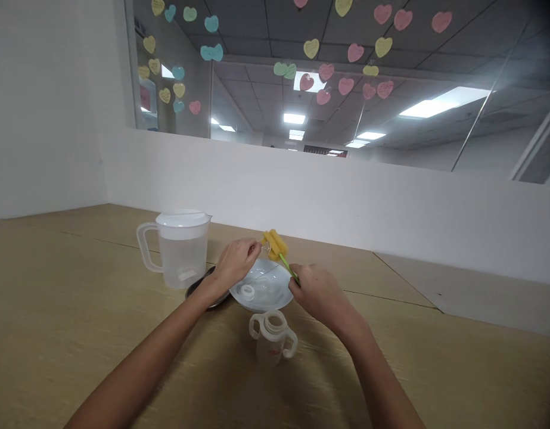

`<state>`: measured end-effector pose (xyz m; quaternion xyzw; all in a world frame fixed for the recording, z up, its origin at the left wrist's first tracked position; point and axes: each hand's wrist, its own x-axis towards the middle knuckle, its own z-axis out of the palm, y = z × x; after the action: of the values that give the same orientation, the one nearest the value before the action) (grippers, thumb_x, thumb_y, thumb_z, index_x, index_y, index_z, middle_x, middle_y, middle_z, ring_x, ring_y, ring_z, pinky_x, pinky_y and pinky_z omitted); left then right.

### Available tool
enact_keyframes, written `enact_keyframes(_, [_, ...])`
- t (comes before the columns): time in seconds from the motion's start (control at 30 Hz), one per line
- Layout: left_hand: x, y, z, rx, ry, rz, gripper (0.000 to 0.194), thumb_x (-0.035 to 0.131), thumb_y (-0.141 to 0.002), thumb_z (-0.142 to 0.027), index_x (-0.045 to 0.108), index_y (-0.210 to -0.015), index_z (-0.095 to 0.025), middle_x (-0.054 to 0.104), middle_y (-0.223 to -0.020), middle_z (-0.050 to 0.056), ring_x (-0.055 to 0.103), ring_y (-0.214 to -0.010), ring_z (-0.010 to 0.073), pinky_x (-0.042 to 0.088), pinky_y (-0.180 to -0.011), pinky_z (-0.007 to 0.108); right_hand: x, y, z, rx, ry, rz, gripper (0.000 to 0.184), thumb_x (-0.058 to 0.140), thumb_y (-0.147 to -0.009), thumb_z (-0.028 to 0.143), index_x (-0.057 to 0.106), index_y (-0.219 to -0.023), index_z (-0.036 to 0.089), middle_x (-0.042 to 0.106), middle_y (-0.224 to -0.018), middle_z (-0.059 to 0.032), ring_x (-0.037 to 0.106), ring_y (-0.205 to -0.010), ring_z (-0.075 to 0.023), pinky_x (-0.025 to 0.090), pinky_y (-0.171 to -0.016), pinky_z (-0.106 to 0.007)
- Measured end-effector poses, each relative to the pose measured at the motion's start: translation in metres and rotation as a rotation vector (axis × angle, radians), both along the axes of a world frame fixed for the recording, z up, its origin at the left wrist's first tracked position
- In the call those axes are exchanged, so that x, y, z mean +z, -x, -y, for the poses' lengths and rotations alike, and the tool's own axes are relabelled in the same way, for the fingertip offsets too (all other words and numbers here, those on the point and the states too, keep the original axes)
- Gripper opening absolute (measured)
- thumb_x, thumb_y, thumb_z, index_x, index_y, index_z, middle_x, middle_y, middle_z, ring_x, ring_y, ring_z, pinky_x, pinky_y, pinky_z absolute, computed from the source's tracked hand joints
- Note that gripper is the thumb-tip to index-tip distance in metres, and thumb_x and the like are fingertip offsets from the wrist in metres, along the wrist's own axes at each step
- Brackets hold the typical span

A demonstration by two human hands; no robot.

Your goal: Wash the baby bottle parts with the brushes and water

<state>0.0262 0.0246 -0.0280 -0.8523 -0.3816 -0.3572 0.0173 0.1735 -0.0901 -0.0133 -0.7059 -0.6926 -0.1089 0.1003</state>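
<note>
Sponge brush point(276, 243): was gripped by its green handle in the closed right hand point(319, 292), near the bowl's point(281, 293) far rim, beside a clear piece point(266, 248) pinched in the left hand point(236, 262).

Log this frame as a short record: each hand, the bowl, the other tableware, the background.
left hand: the left hand pinches a small clear piece at the sponge
right hand: the right hand grips the green handle of a yellow sponge brush
bowl: white bowl, a white ring inside
nearest: open two-handled bottle, upright
left side: lidded pitcher; dark dish, partly hidden
background: heart-shaped notes on glass
</note>
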Motion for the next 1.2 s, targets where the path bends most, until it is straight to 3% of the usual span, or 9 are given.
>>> enact_keyframes(0.13, [-0.002,0.001,-0.003,-0.053,0.006,0.024,0.037,0.032,-0.088,-0.034,0.056,-0.067,-0.016,0.061,-0.068,0.004,0.052,-0.063,0.0159,0.031,-0.054,0.025,0.0,0.001,0.0,-0.014,0.01,0.023,0.022,0.04,-0.082,0.013,0.061,-0.077,0.013,0.063,-0.071,-0.0088,0.053,-0.06,-0.0149,0.018,-0.048,-0.027])
enact_keyframes(0.37, [-0.002,0.001,-0.004,-0.087,-0.039,0.044,0.022,0.044,-0.083,-0.027,0.064,-0.086,-0.018,0.064,-0.078,0.003,0.056,-0.069,0.0154,0.038,-0.063,0.024,0.001,-0.001,0.002,-0.025,0.008,0.029,0.021,0.04,-0.082,0.013,0.061,-0.079,0.012,0.062,-0.071,-0.0092,0.055,-0.061,-0.0154,0.018,-0.048,-0.027])
enact_keyframes(0.7, [0.003,0.002,-0.001,-0.069,-0.095,0.076,0.026,0.043,-0.085,-0.035,0.063,-0.084,-0.017,0.059,-0.068,0.001,0.053,-0.065,0.0147,0.036,-0.058,0.024,0.002,-0.006,0.004,-0.015,-0.009,0.016,0.021,0.04,-0.082,0.015,0.06,-0.074,0.014,0.062,-0.069,-0.0074,0.053,-0.06,-0.0142,0.017,-0.048,-0.027])
enact_keyframes(0.9, [0.002,0.003,0.001,-0.086,-0.004,0.061,0.023,0.042,-0.086,-0.033,0.059,-0.084,-0.017,0.059,-0.066,0.001,0.052,-0.059,0.0145,0.031,-0.052,0.023,0.002,0.001,0.002,-0.02,0.01,0.103,0.022,0.041,-0.08,0.014,0.062,-0.078,0.014,0.063,-0.071,-0.0098,0.056,-0.06,-0.0161,0.017,-0.047,-0.028])
enact_keyframes(1.07, [0.002,0.002,0.002,-0.02,-0.008,0.004,0.031,0.035,-0.089,-0.033,0.055,-0.072,-0.017,0.059,-0.065,0.003,0.052,-0.058,0.0154,0.029,-0.051,0.025,0.001,0.005,0.0,-0.019,-0.012,0.166,0.022,0.04,-0.08,0.013,0.062,-0.083,0.014,0.064,-0.073,-0.0108,0.059,-0.063,-0.0187,0.019,-0.047,-0.027])
enact_keyframes(1.2, [0.003,0.002,0.0,-0.042,-0.021,0.013,0.034,0.035,-0.089,-0.036,0.055,-0.069,-0.017,0.06,-0.068,0.003,0.052,-0.061,0.0154,0.032,-0.054,0.025,0.001,0.005,0.0,-0.033,-0.014,0.171,0.02,0.04,-0.081,0.014,0.061,-0.083,0.014,0.064,-0.073,-0.0109,0.059,-0.064,-0.0186,0.021,-0.047,-0.026])
